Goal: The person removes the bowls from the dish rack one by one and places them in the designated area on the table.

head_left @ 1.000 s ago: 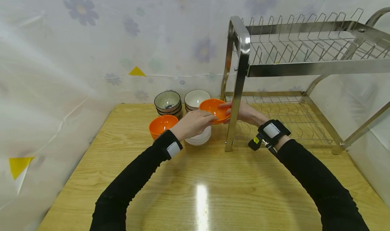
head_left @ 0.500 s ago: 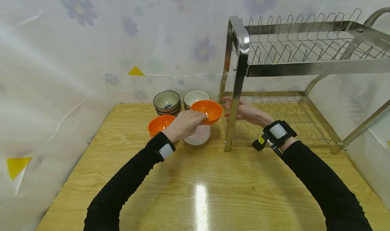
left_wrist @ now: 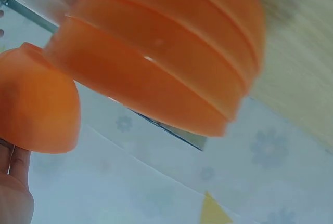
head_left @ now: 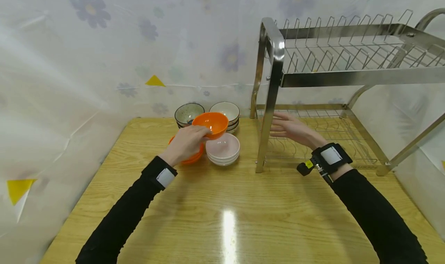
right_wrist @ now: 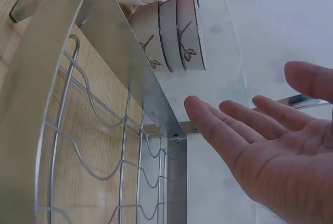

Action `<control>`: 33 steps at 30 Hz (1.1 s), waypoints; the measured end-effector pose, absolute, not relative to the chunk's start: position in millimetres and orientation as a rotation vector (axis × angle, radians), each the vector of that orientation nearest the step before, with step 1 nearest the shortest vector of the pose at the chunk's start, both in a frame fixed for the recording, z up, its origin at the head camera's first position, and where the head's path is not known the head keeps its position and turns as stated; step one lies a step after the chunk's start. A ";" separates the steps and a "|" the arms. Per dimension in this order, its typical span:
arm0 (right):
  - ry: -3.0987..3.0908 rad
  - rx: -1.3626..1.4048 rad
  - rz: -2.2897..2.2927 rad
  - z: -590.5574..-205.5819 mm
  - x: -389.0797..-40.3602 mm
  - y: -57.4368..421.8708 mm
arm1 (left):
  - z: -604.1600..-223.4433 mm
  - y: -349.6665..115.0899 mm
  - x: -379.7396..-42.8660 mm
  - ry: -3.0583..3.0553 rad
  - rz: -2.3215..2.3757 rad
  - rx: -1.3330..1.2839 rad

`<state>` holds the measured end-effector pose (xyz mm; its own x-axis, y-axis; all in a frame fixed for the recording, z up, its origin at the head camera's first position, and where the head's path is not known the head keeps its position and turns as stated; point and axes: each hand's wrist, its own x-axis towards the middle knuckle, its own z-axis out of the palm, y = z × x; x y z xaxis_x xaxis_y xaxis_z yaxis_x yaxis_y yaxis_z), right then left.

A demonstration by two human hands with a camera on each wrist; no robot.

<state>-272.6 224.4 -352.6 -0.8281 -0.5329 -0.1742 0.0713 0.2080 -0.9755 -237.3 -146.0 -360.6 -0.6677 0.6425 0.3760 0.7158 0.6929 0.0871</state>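
My left hand (head_left: 185,143) pinches the near rim of an orange bowl (head_left: 213,121), carried above the other bowls. Close beneath that hand and partly hidden by it stands a stack of orange bowls (head_left: 193,158). The left wrist view has this stack (left_wrist: 161,52) large in front, with the held bowl (left_wrist: 41,104) beside it, fingers at its edge. Inside the metal dish rack (head_left: 274,59), over its lower wire shelf, my right hand (head_left: 294,129) is spread and holds nothing. In the right wrist view its fingers (right_wrist: 260,125) are extended, palm showing.
Pale pinkish-white bowls (head_left: 223,150) are stacked left of the rack's front post. Behind them stand cream bowls (head_left: 226,108) with dark rims and speckled greenish bowls (head_left: 184,112). The rack's upper tier (head_left: 347,55) overhangs the right hand. A flowered sheet (head_left: 194,43) backs the wooden table (head_left: 194,225).
The right hand has let go of the orange bowl and drawn back right into the rack. My left hand has carried the bowl leftward, past the white stack toward the orange one.
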 end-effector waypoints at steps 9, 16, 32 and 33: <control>2.051 -0.467 -1.645 -354.0 -259.7 241.1 | -370.9 -183.2 -224.7 -2.564 -0.363 -1.018; 2.095 -0.481 -1.629 -356.8 -251.5 252.3 | -377.8 -198.9 -218.5 -2.522 -0.377 -1.000; 2.406 -0.518 -1.429 -359.8 -222.3 261.2 | -392.8 -213.4 -210.8 -2.499 -0.395 -1.001; 2.433 -0.514 -1.409 -359.4 -220.3 261.4 | -393.1 -213.7 -210.4 -2.498 -0.398 -1.001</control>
<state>-220.3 261.4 -359.4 -0.8967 -0.4379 -0.0640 -0.1625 0.4604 -0.8727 -210.4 -213.7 -393.1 -0.6535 0.5866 0.4785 0.7063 0.6999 0.1066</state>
